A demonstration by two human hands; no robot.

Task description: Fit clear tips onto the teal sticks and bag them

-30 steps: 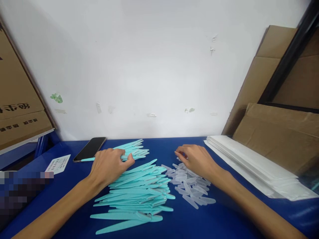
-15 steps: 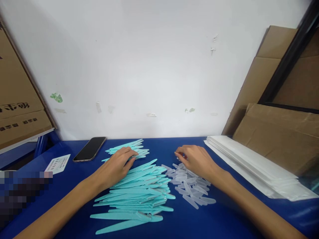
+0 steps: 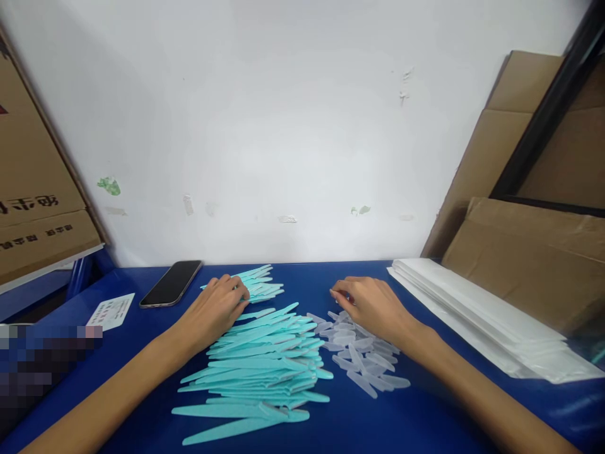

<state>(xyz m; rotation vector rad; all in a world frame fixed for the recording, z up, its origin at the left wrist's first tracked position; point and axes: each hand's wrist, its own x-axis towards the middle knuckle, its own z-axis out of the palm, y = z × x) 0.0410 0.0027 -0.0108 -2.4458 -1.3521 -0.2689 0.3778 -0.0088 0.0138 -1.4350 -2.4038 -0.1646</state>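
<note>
My left hand point(image 3: 222, 302) lies over the left end of a small back pile of teal eyebrow razors point(image 3: 261, 282). Its fingers are curled together, and whatever is under them is hidden. Just in front spreads a larger heap of the same razors point(image 3: 269, 366), their handles mostly pointing left. To the right, my right hand point(image 3: 366, 302) hovers at the far edge of a heap of translucent plastic blade caps point(image 3: 362, 353). Thumb and forefinger are pinched; I cannot make out what is between them.
A phone point(image 3: 172, 284) and a printed card point(image 3: 111, 311) lie on the blue table point(image 3: 137, 340) at the left. White flat bags point(image 3: 477, 315) are stacked at the right. Cardboard point(image 3: 529, 258) leans beyond them, and a white wall point(image 3: 293, 139) closes off the back.
My left hand has shifted a little left along the back pile, uncovering more razors there and at the top of the front heap. My right hand has hardly moved.
</note>
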